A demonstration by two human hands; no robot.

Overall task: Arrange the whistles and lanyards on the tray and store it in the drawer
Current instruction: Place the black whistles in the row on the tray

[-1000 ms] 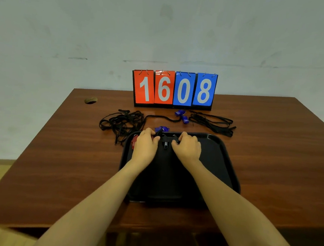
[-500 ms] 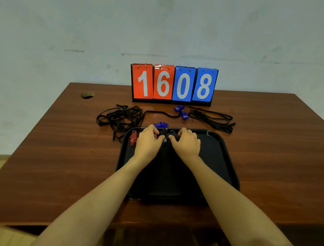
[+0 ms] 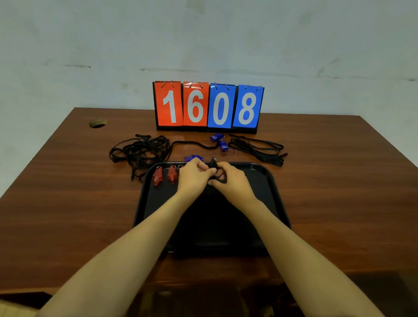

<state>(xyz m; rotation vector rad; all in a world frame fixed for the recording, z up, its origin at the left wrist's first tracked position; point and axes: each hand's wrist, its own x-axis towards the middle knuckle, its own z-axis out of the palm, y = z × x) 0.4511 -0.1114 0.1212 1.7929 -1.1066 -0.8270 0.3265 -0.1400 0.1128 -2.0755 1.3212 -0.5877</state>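
left hand [image 3: 193,176] and right hand [image 3: 232,184] now drawn together, both pinching black lanyard [image 3: 213,162] over tray [image 3: 261,185], two red whistles [image 3: 157,176] uncovered

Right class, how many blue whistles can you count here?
3. Two lie on the table before the scoreboard: the rear blue whistle and the front blue whistle. The third blue whistle peeks out behind the left hand, by the tray. Hands may hide more.

Left hand [image 3: 193,176], right hand [image 3: 234,184], both curled
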